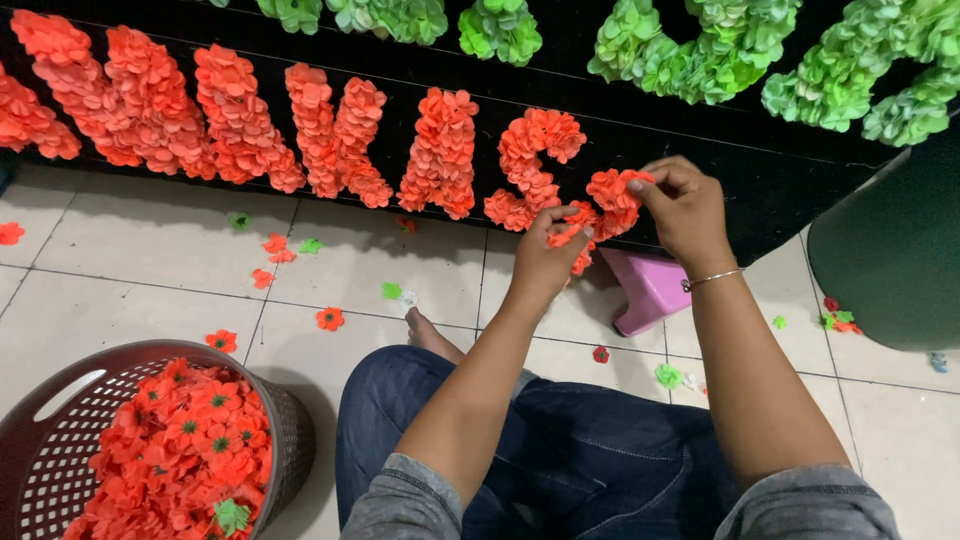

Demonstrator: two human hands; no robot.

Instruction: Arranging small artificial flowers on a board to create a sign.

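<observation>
A black board (760,190) stands on the tiled floor, with big letters built from orange paper flowers (440,150) and a row of green flower letters (700,50) above. My left hand (548,255) pinches orange flowers (572,228) at the lower edge of the rightmost orange cluster. My right hand (685,205) presses its fingertips on the same cluster's (612,192) top right. A thin bangle sits on my right wrist. My legs in blue jeans are folded below.
A dark brown plastic basket (60,400) full of orange flowers stands at the lower left. A pink stool (655,290) lies under the board. A dark green bin (890,250) is at the right. Loose orange and green flowers (329,318) are scattered on the tiles.
</observation>
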